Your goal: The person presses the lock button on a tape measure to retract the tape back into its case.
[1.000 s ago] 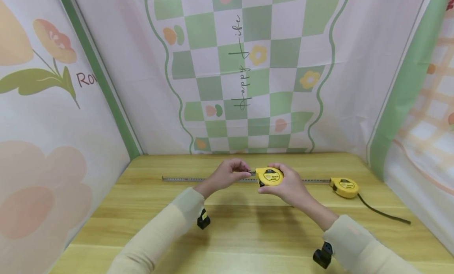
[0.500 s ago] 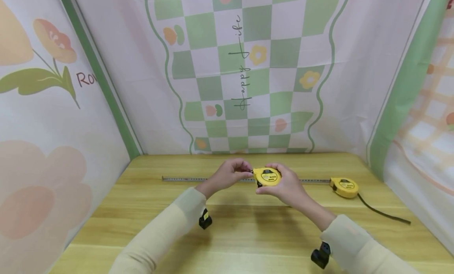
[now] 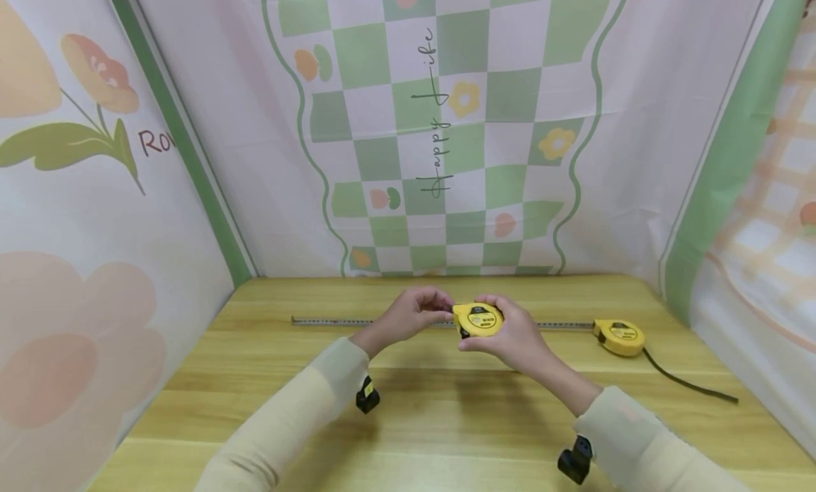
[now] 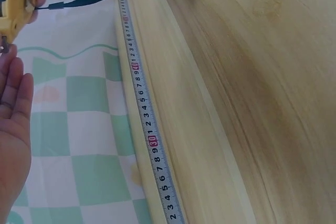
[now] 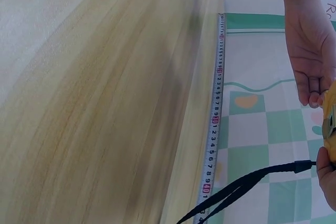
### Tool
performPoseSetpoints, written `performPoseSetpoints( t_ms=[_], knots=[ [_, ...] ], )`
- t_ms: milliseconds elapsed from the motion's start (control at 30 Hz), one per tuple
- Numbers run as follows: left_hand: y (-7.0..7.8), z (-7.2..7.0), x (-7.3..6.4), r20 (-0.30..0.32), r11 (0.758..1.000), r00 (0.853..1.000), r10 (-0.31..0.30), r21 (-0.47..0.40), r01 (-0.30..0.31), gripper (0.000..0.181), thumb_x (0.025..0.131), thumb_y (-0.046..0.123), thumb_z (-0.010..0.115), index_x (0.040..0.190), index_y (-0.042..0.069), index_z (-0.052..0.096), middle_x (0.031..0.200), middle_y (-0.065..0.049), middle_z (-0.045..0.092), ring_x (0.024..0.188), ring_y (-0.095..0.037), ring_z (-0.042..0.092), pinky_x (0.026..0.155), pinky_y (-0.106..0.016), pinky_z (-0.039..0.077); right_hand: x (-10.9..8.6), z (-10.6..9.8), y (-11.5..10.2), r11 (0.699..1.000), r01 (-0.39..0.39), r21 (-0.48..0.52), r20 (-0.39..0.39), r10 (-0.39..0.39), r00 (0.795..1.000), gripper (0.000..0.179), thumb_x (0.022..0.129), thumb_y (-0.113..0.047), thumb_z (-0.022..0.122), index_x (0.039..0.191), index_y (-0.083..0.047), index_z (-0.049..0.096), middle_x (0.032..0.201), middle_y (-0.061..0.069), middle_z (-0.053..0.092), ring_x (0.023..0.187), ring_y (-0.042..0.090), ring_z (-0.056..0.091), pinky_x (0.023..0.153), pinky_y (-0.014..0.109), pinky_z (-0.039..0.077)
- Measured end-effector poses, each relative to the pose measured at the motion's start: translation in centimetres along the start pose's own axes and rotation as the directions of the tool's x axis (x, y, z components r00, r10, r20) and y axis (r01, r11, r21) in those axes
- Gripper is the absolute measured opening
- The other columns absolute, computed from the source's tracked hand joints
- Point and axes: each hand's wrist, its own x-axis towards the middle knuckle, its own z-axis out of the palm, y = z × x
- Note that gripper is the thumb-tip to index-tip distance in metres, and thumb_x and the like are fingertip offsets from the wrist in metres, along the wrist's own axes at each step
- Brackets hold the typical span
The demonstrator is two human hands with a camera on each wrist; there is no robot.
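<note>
My right hand [image 3: 519, 340] grips a yellow tape measure [image 3: 479, 319] by its case, raised above the table. At the mouth of that case, the fingertips of my left hand [image 3: 411, 315] pinch the tape's end hook. In the left wrist view, the hook [image 4: 4, 45] shows right at my left fingertips. From the held case hangs a black wrist strap [image 5: 252, 178]. Behind both hands, a second yellow tape measure [image 3: 620, 338] lies on the table with its blade [image 3: 331, 322] pulled out far to the left.
The wooden table [image 3: 421, 435] runs back to a checked, printed curtain [image 3: 446, 138]. Another black strap [image 3: 691, 384] trails right from the lying tape measure. Printed cloth [image 3: 95, 301] also encloses the left and right sides. Small black cameras [image 3: 367, 396] hang at both wrists.
The short stretch of blade between my left fingers and the held case has gone back in. My right hand with the tape measure has moved slightly left, up against the left fingertips.
</note>
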Motion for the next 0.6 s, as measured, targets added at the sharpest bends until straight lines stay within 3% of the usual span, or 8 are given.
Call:
performPoseSetpoints(
  t_ms=[133,300,600],
  knots=[
    [0.0,0.04,-0.16,-0.01,1.0,1.0,0.022,0.019,-0.022,0.018,0.088,0.004,0.071,0.104,-0.001,0.066,0.095,-0.007,0.066,0.086,-0.014,0.063,0.079,-0.03,0.055,-0.01,0.06,0.0,1.0,0.002,0.004,0.0,-0.002,1.0,0.086,0.065,-0.038,0.091,0.131,-0.001,0.05,0.118,0.014,0.058,0.093,0.023,0.057,0.076,0.037,0.049],
    [-0.09,0.24,-0.45,-0.019,0.999,0.999,0.032,0.02,-0.031,0.026,0.085,0.007,0.075,0.108,0.001,0.065,0.097,-0.006,0.066,0.088,-0.015,0.062,0.083,-0.03,0.053,-0.01,0.05,0.05,1.0,-0.003,0.016,0.006,0.003,1.0,0.086,0.065,-0.038,0.09,0.132,-0.002,0.049,0.119,0.014,0.058,0.093,0.023,0.057,0.075,0.036,0.05],
    [-0.34,0.76,-0.88,0.03,0.998,1.0,-0.002,-0.07,0.004,0.044,0.08,0.004,0.079,0.12,0.002,0.061,0.105,-0.006,0.065,0.094,-0.017,0.062,0.087,-0.032,0.053,-0.13,0.45,0.14,1.0,0.002,0.026,0.0,-0.002,1.0,0.085,0.064,-0.037,0.091,0.13,-0.001,0.051,0.118,0.013,0.059,0.094,0.023,0.057,0.076,0.036,0.049]
  ],
)
